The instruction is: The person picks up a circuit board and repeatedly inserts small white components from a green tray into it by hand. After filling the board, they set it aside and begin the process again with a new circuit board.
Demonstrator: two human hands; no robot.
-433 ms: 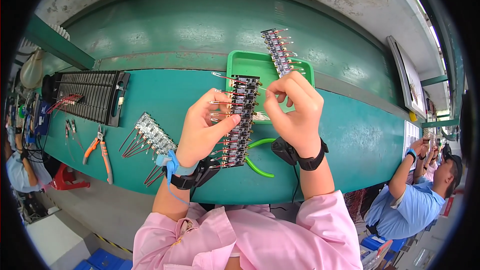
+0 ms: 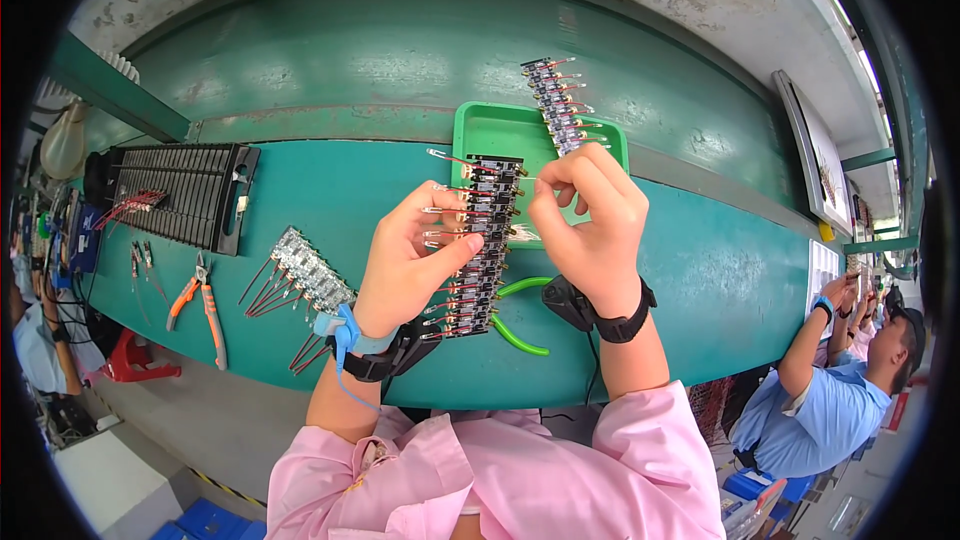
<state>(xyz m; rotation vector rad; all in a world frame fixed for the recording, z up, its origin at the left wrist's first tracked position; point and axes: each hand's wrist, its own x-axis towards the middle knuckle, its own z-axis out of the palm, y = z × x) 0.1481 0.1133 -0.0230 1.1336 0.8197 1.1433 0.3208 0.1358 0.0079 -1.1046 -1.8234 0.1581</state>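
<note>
Altogether three board strips: black board strip in hands, silver board strip toward near edge of bench, third board strip across far edge of one green tray, near right corner. Left hand clamped on black board strip; right hand, thumb and forefinger pinched on thin pale sliver. Black board strip between hands, above bench.
</note>
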